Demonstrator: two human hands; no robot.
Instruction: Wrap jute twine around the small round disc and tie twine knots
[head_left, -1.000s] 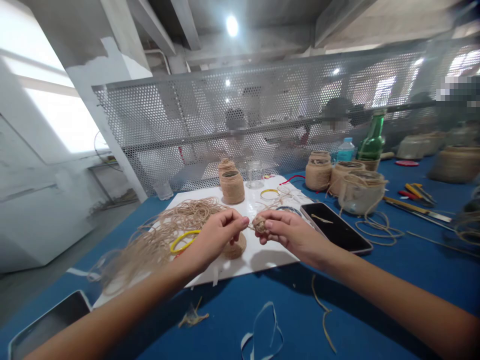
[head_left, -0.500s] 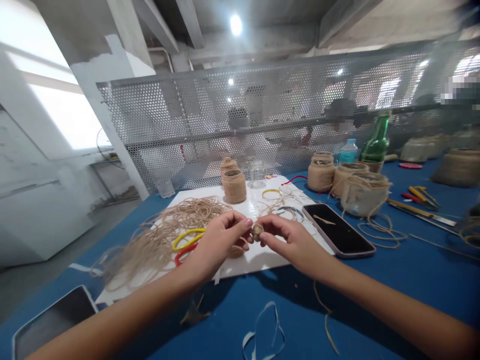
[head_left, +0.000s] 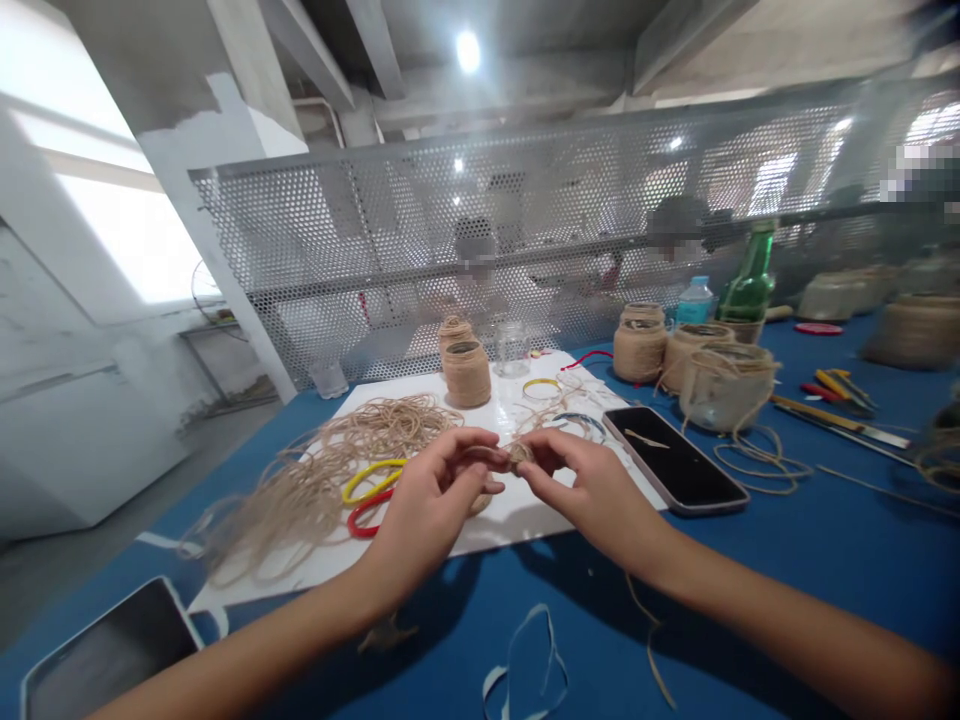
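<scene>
A small knotted ball of jute twine (head_left: 519, 455) is between my two hands over the white board. My right hand (head_left: 592, 485) pinches it between thumb and fingers. Curled around its left side, my left hand (head_left: 439, 495) has its fingertips against the ball; any strand within those fingers is too small to make out. Just left of that hand lie scissors with yellow and red handles (head_left: 373, 482), the blades hidden. A loose heap of jute twine (head_left: 375, 425) spreads behind them. Partly covered below my left fingers is a round twine piece (head_left: 478, 500).
A twine-wrapped jar (head_left: 466, 375) and a clear glass jar (head_left: 513, 350) stand behind my hands. To the right are a phone (head_left: 675, 462), more wrapped jars (head_left: 641, 345), a green bottle (head_left: 752, 275) and cutters (head_left: 840, 390). A perforated metal screen (head_left: 360, 240) borders the blue table.
My left hand has shifted from pinching beside the twine ball to curling its fingers against it. The right hand still holds the ball, turned slightly. More of the red scissor handle shows.
</scene>
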